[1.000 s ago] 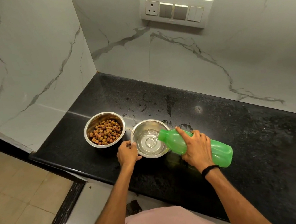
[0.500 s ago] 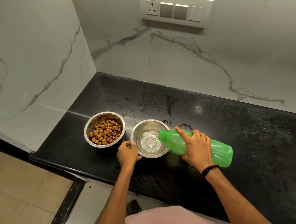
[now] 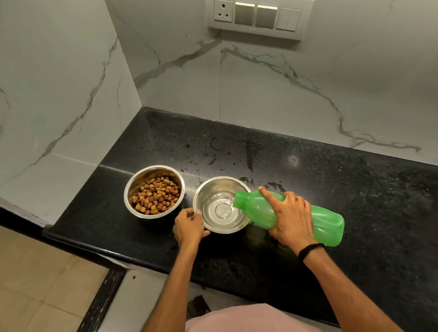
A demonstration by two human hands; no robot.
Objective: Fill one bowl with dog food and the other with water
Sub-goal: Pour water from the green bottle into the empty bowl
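Steel water bowl (image 3: 210, 192) on black countertop (image 3: 375, 213), just beside the food bowl (image 3: 142, 177) filled with kibble (image 3: 156, 195).
Right hand (image 3: 291, 217) grips the tilted green bottle (image 3: 325, 222), its mouth over the water bowl's rim; left hand (image 3: 188, 225) fingers curl around that bowl's near-left rim.

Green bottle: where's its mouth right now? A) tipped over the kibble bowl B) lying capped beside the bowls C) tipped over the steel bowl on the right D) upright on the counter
C: the right hand holds the green bottle tilted, mouth over the rim of the water bowl, which the left hand steadies; the kibble bowl sits apart to the left.
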